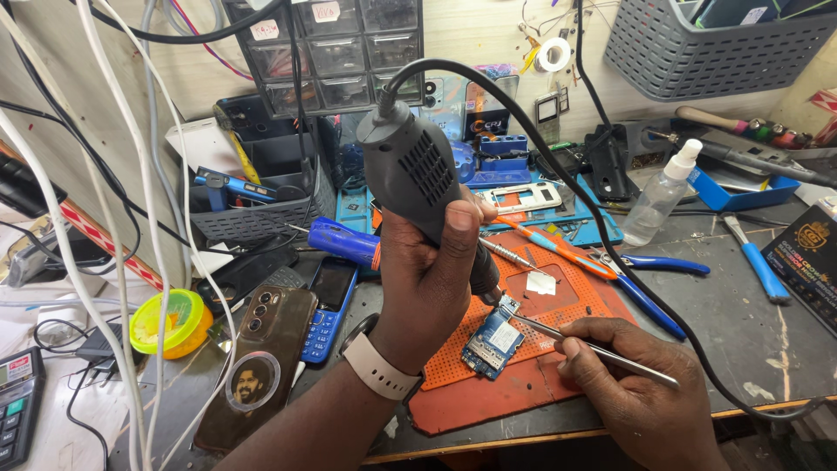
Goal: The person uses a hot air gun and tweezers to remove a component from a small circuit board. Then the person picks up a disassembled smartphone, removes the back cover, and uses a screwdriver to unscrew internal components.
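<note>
My left hand (430, 288) grips a dark grey hot air wand (411, 170), nozzle pointing down at a small blue circuit board (493, 340). The board lies on an orange perforated mat (558, 305) over a red-brown work pad (488, 397). My right hand (641, 384) holds metal tweezers (593, 347), their tips touching the board's upper right edge. The wand's black cable (610, 244) arcs over the bench and down past my right hand. A pale watch strap circles my left wrist.
A brown phone (261, 358) and a blue keypad phone (324, 305) lie at left beside a yellow-green tin (170, 323). Blue-handled pliers (649, 283), a screwdriver, a spray bottle (663, 192), grey baskets, small drawers and white cables crowd the bench.
</note>
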